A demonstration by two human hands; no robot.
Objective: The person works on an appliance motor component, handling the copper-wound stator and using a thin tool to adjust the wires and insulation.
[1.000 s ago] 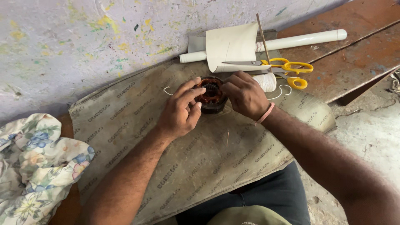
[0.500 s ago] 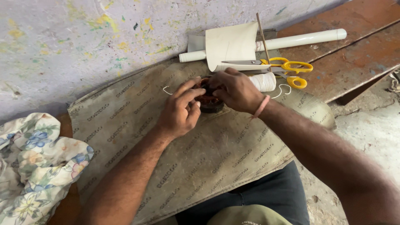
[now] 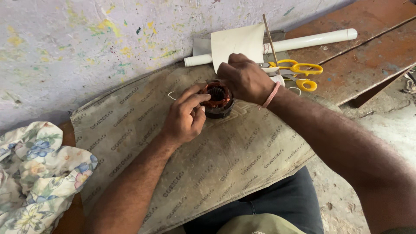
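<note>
- At the near left, a floral cloth (image 3: 34, 173) lies bunched beside the printed mat (image 3: 130, 130).
- Mid-mat, the left hand (image 3: 184, 119) curls its fingers against the copper-wound stator (image 3: 217, 100), apparently steadying it.
- The right hand (image 3: 245, 80) pinches closed over the stator's far rim, likely working the winding.
- Far right, yellow-handled scissors (image 3: 299, 73) and a white pipe (image 3: 303, 42) lie within reach.

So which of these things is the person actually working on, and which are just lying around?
In hand:
- round copper-wound motor core, held on the printed mat
- left hand steadying its side
- right hand over its top

Lying about:
- yellow-handled scissors
- white pipe
- pale sheet of card
- thin stick
- floral cloth
</note>
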